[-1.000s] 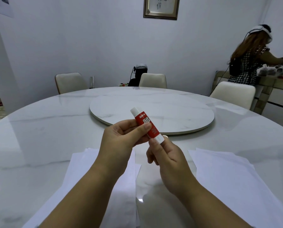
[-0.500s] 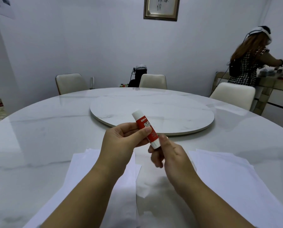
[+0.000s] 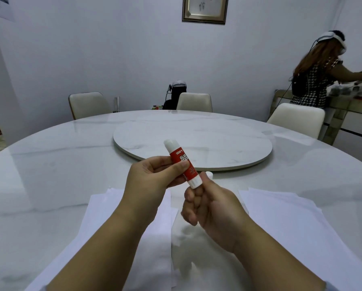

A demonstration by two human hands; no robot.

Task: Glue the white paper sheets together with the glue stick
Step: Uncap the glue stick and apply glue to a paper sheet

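Note:
A glue stick point(image 3: 181, 162) with a red label and white ends is held tilted above the table, its top end pointing up and to the left. My left hand point(image 3: 152, 181) grips its red middle between thumb and fingers. My right hand point(image 3: 211, 206) is just below it, fingers curled, with thumb and index finger on the white bottom end. White paper sheets lie on the table in two loose piles: a left pile point(image 3: 104, 217) under my left forearm and a right pile point(image 3: 291, 223) beside my right forearm.
The round marble table point(image 3: 49, 164) carries a large turntable point(image 3: 218, 141) at its centre. Cream chairs point(image 3: 193, 101) stand around the far side. A person point(image 3: 318, 76) stands at a sideboard at the far right.
The glue stick has tipped a little more upright in my left hand. My right hand has shifted at the bottom end, with its fingers curled tighter below the stick.

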